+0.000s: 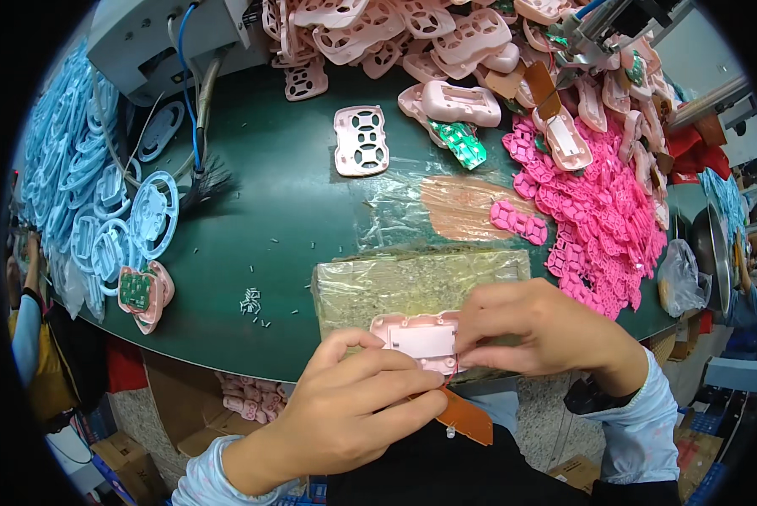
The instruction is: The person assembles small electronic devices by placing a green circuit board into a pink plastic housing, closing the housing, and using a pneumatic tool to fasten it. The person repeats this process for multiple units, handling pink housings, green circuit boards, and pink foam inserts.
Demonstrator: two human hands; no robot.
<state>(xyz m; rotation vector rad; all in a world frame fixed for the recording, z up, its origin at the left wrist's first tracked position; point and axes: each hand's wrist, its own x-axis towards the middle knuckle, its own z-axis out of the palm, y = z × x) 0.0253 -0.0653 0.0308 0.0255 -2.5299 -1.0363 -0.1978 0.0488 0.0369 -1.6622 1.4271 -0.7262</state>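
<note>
Over the front of a tape-wrapped block (345, 291), my left hand (353, 409) grips a pink plastic shell (421, 341) from its near left side. My right hand (526, 325) is closed at the shell's right end, thumb and forefinger pinched close together there; its fingertips partly hide that end. From the shell a thin red wire (455, 368) runs down to an orange-brown circuit board (467, 419), which hangs below my left fingers. A small clear LED (451, 433) sticks out from the board's lower edge.
Small screws (250, 301) lie scattered on the green table (252, 202). Blue plastic parts (67, 169) heap at the left, magenta button pads (602, 211) at the right, pink shells (370, 34) at the back. A pink shell with a green board (136, 289) rests near the left edge.
</note>
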